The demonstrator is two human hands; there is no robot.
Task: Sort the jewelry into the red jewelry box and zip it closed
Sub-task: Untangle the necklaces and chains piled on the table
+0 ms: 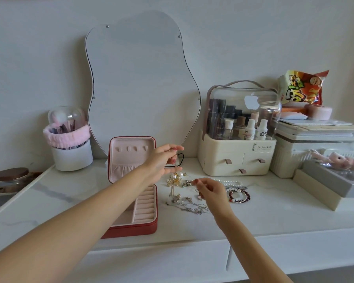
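The red jewelry box (pixel 149 228) lies open on the white table, its pink-lined lid (pixel 131 158) standing upright against the mirror. Right of the box lies a pile of jewelry: gold and pearl earrings (pixel 175 180), silver chains (pixel 190 207), beaded bracelets (pixel 238 196) and a pearl strand (pixel 231 182). My left hand (pixel 161 162) is raised above the pile and pinches a thin chain that hangs down from its fingertips. My right hand (pixel 209 190) hovers over the pile with fingers curled, pinching a small piece at its fingertips.
A wavy mirror (pixel 141 78) leans on the wall behind the box. A brush holder (pixel 72 154) stands at the left, a cream cosmetics organizer (pixel 237 158) at the right, with white bins (pixel 307 152) and a grey tray (pixel 333 180) beyond. A glass jar (pixel 8 180) sits far left.
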